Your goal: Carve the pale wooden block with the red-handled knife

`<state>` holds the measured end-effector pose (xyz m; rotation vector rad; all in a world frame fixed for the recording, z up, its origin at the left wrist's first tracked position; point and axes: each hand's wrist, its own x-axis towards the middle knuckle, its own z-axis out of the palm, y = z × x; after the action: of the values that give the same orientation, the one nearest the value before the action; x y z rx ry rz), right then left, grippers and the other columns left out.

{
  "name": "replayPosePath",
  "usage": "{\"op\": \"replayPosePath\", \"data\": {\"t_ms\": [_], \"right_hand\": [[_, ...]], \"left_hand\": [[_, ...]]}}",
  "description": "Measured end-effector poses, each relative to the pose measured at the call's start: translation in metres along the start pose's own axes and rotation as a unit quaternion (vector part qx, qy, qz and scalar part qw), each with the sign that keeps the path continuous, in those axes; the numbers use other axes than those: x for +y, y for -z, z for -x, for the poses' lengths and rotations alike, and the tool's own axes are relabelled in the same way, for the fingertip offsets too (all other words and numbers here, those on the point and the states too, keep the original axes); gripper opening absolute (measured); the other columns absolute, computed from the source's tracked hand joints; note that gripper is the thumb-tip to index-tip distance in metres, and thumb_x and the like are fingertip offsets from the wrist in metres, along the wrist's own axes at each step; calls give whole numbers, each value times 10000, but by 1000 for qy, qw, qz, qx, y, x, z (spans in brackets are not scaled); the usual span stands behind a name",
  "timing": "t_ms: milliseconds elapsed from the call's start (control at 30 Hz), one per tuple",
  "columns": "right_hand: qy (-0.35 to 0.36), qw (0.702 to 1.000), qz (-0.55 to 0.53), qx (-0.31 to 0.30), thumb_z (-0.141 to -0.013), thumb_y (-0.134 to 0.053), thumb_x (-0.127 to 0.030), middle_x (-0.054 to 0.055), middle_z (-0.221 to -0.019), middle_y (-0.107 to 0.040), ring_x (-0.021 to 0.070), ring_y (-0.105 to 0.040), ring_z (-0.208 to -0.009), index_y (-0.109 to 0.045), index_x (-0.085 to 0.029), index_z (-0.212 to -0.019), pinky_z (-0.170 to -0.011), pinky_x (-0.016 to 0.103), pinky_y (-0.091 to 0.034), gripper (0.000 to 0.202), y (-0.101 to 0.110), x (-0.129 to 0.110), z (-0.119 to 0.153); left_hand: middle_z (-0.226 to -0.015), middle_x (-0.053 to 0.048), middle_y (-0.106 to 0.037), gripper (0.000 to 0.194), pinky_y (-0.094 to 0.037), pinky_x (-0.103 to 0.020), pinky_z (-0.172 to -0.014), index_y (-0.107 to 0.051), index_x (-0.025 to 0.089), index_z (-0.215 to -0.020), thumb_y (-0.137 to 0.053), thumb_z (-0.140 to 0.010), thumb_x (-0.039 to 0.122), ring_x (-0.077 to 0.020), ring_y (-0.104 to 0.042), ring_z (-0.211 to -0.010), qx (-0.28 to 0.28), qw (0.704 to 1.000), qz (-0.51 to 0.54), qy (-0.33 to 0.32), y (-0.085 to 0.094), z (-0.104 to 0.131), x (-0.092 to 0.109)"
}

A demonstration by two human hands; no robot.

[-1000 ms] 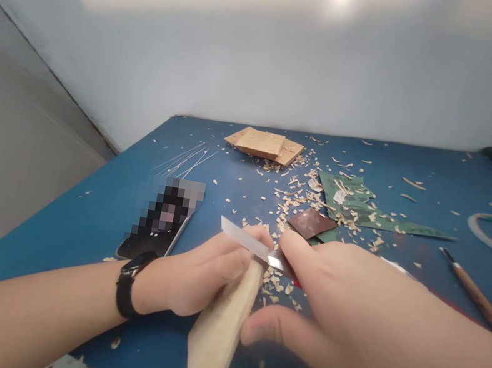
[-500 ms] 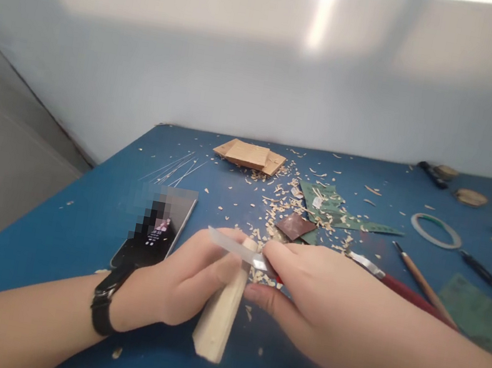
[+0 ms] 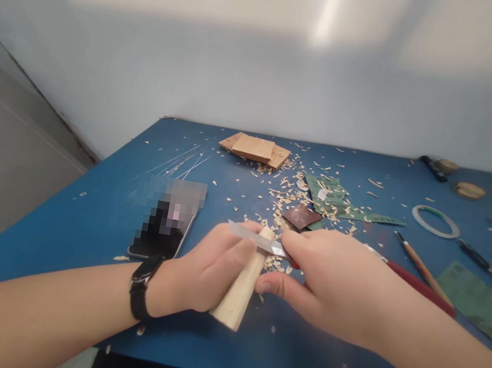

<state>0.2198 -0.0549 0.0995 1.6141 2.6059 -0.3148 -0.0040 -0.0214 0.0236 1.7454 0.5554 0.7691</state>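
Centrally, one pale wooden block (image 3: 238,295), slanting over the near part of the blue desk (image 3: 74,242), clasped in the left grip (image 3: 211,267) (black watch (image 3: 143,285) at that wrist); one knife (image 3: 250,236), clenched in the right grip (image 3: 326,281), its blade across the block's far end. Also: wood shavings (image 3: 277,200), scattered; one brown square (image 3: 302,217), just beyond the right grip; two flat wooden pieces (image 3: 253,147), stacked near the wall (image 3: 264,79); one phone (image 3: 167,237), beside the left grip

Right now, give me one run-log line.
left hand: gripping wood piece; right hand: holding knife; blade: across wood's far end; table: shavings, phone
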Motion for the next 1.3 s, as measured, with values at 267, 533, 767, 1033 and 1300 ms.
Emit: {"op": "replayPosePath", "data": {"t_ms": [267, 533, 767, 1033, 1300], "right_hand": [[-41, 999, 33, -2, -1107, -513, -682, 55, -805, -711, 310, -659, -724, -625, -285, -883, -586, 377, -284, 469, -5, 1, 1], [-20, 1000, 19, 13, -1091, -393, -841, 79, -872, -751, 310, -683, -743, -697, -252, -1036, -611, 396, -330, 666, -4, -1, 6], [-16, 1000, 2, 5, -1071, -357, -886, 76, -850, -740, 311, -681, -735, -673, -253, -956, -586, 388, -337, 716, -4, 0, 4], [-25, 999, 14, 24, -1118, -489, -722, 51, -811, -723, 292, -650, -708, -654, -268, -953, -584, 376, -310, 511, -7, 2, 6], [-22, 999, 16, 25, -1104, -505, -745, 68, -806, -721, 295, -662, -707, -638, -271, -914, -583, 376, -285, 528, -8, 6, 5]], "left_hand": [[-839, -30, -655, 573, -486, -288, -669, -675, 172, -903, -399, -1211, 569, -154, -588, -699, 14, 1000, -3, -3, -5, -5, 9], [-844, -39, -632, 538, -468, -306, -683, -668, 183, -896, -441, -1190, 572, -161, -561, -698, -14, 999, -1, -43, 1, -4, 4], [-856, -49, -634, 571, -470, -306, -702, -664, 177, -894, -449, -1177, 624, -173, -578, -740, -21, 998, -40, -52, 4, -5, 9], [-792, -9, -576, 602, -422, -288, -606, -645, 170, -870, -438, -1186, 639, -134, -513, -651, 3, 1000, -10, -4, -1, -5, 4], [-733, 26, -557, 644, -452, -269, -544, -575, 215, -984, -587, -1013, 859, -128, -497, -573, -6, 979, 174, 111, -16, -9, -7]]}}
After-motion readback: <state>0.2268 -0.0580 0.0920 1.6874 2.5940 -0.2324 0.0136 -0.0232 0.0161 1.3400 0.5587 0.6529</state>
